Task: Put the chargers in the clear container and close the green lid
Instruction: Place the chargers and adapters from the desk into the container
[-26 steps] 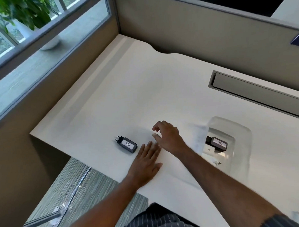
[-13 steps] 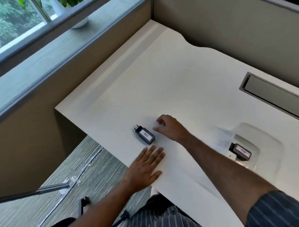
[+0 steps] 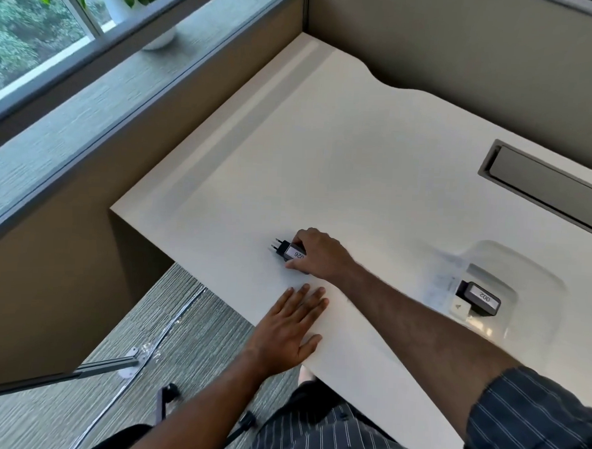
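In the head view, which is the only view I have, the right hand (image 3: 320, 256) is now on the black charger (image 3: 288, 253) that lies on the white desk (image 3: 359, 142). Half a second ago this hand was only beside the charger, with a small gap; now the fingers (image 3: 301, 236) curl over the far side of the body and the thumb presses the near side, so the charger is pinched between them. It rests on the desk, not lifted yet as far as I can judge, with its two pins pointing to the left, away from the hand.

The left hand (image 3: 291, 329) lies flat on the desk near its front edge, palm down, fingers straight and close together, holding nothing. It has stayed at about the same place.

The clear container (image 3: 539, 286) stands well apart to the right, open at the top. A second charger (image 3: 481, 298) with a white label is already inside it, next to a small white thing I cannot identify. I do not see the green lid anywhere.

I judge that the grasp is just made, so the next step is to lift this charger and carry it right to the container. The lid must be found afterwards.
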Demonstrator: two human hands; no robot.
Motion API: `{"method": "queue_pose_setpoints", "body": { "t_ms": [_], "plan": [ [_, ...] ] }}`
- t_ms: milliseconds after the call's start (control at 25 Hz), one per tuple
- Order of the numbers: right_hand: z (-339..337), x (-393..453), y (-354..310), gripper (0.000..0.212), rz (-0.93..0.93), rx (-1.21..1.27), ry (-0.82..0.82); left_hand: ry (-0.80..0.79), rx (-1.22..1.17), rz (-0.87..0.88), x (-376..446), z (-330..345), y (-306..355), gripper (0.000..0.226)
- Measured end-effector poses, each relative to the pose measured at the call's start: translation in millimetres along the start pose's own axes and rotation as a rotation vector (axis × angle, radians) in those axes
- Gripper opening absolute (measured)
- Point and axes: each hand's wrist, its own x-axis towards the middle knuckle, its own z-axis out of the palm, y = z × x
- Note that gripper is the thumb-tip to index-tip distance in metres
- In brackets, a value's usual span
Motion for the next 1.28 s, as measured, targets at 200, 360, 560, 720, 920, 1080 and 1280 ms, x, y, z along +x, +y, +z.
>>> {"method": "queue_pose_setpoints", "body": {
  "t_ms": [200,360,560,720,920,1080,1280],
  "plan": [
    [-10.9,-12.6,21.7,0.045,0.045,0.052,0.061,0.000,0.022,0.000,0.1,-0.9,1.8,0.069],
    [-20.4,-26.4,45.6,0.037,0.086,0.096,0.091,-0.022,0.036,-0.012,0.8,-1.7,2.8,0.069],
    [-43.1,-58.9,78.8,0.033,0.150,0.187,0.181,-0.058,0.016,-0.052,22.3,-2.0,9.8,0.064],
    [-65.9,-93.9,100.9,0.036,0.198,0.263,0.293,-0.069,-0.006,-0.032,55.5,-2.1,18.3,0.063],
    [-91.9,-148.0,128.2,0.037,0.281,0.338,0.461,-0.069,-0.015,0.011,95.5,5.0,30.9,0.065],
    [-108.3,-190.3,152.0,0.033,0.359,0.353,0.585,-0.051,-0.024,0.042,124.5,8.1,46.2,0.064],
    [-114.1,-228.7,192.6,0.036,0.414,0.322,0.630,-0.058,-0.025,0.030,157.1,13.1,65.7,0.065]
  ]
}}
